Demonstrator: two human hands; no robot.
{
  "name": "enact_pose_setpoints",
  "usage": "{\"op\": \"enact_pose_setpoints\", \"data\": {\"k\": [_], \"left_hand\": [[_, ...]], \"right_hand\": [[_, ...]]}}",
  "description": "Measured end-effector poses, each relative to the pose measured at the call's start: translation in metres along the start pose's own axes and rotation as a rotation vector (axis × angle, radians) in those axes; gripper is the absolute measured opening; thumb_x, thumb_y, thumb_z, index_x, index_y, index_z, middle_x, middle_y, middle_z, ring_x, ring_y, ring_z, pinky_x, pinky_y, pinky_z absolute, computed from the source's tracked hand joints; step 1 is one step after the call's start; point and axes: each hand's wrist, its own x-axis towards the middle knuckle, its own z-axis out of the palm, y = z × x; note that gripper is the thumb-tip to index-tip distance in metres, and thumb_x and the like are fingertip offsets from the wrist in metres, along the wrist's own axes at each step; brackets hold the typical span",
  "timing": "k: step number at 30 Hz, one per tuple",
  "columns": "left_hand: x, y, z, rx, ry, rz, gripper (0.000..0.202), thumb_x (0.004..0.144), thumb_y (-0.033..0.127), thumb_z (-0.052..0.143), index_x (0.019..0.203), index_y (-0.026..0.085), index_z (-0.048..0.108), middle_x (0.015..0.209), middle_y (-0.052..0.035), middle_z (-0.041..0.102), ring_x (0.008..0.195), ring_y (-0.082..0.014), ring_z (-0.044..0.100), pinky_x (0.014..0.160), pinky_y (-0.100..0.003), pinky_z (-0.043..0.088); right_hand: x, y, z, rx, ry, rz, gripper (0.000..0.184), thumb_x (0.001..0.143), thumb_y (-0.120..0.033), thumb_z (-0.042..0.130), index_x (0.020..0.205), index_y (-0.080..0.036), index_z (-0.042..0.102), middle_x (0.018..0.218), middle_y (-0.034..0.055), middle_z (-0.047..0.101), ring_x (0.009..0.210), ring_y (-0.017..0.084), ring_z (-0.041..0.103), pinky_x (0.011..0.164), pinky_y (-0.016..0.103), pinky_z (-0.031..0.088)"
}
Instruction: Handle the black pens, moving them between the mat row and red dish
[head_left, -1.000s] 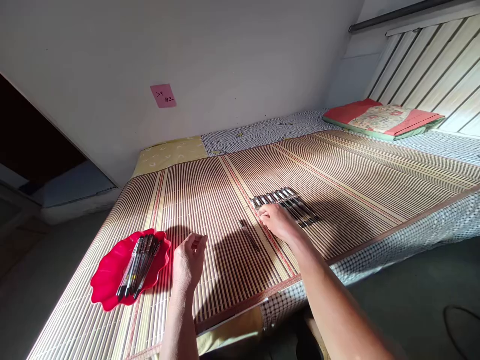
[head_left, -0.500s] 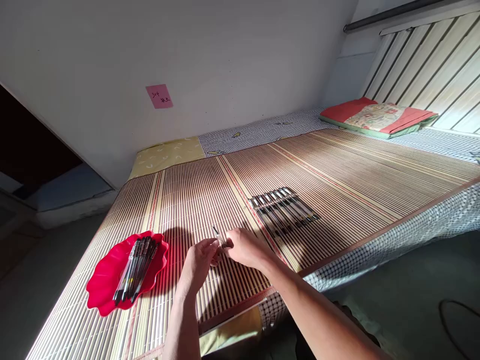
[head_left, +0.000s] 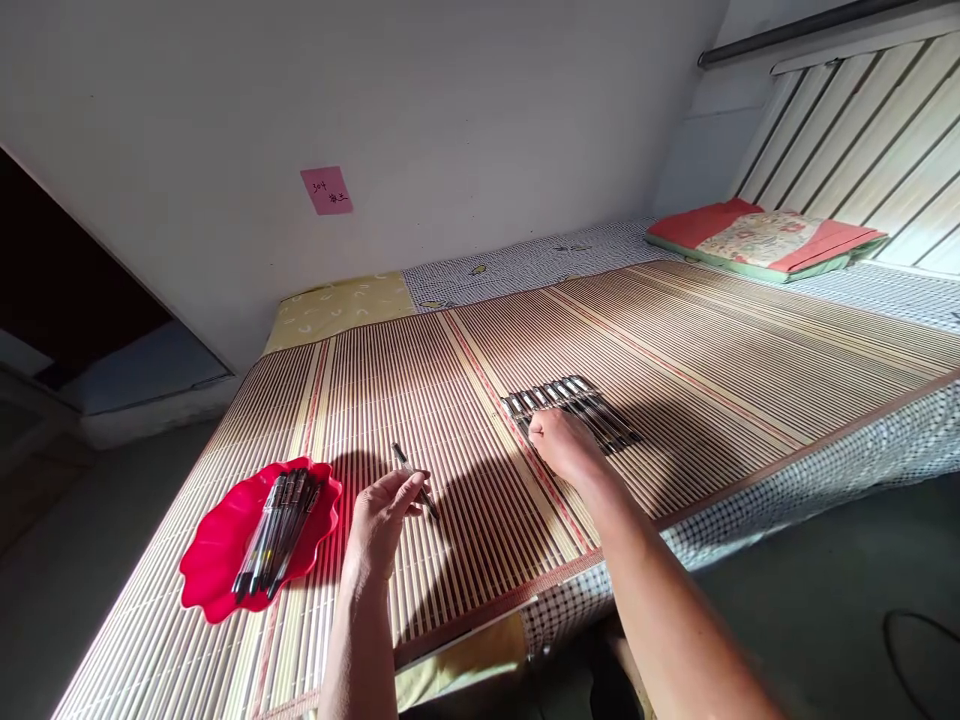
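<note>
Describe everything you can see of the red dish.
The dish is bright red and glossy, apparently plastic, with a scalloped, wavy rim. It sits upright on the mat, to the left of the left hand, with a gap between. Several pens lie inside it, roughly side by side; no hand touches it.

One inscription is legible: the number "304" [head_left: 319, 187], handwritten in dark ink on a pink rectangular paper note [head_left: 327, 178] on the far, pale, plain wall [head_left: 487, 110], left of centre. Further handwritten characters [head_left: 338, 198], lower right on the note, are too small to read with certainty.
</note>
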Motion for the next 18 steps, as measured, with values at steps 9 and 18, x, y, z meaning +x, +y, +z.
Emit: {"op": "enact_pose_setpoints", "data": {"k": [9,18], "left_hand": [[-0.004,0.004,0.007,-0.13,-0.034,-0.007,0.057,0.079,0.065,0.073,0.105,0.014,0.072,0.061,0.0013,0.063,0.054,-0.0145,0.061,0.056,-0.027,0.05],[-0.003,0.002,0.008,-0.325,-0.002,-0.043,0.052,0.075,0.058,0.08,0.099,0.012,0.072,0.06,0.0058,0.048,0.051,-0.007,0.041,0.049,-0.021,0.03]], "right_hand": [[0.009,0.006,0.017,-0.131,-0.089,0.045,0.023,0.091,-0.008,0.056,0.095,-0.009,0.078,0.092,0.0231,0.078,0.089,0.028,0.075,0.067,0.031,0.043],[0.002,-0.012,0.033,-0.07,-0.116,-0.063,0.014,0.084,-0.007,0.061,0.085,-0.012,0.074,0.089,0.0179,0.077,0.083,0.024,0.072,0.066,0.03,0.041]]}}
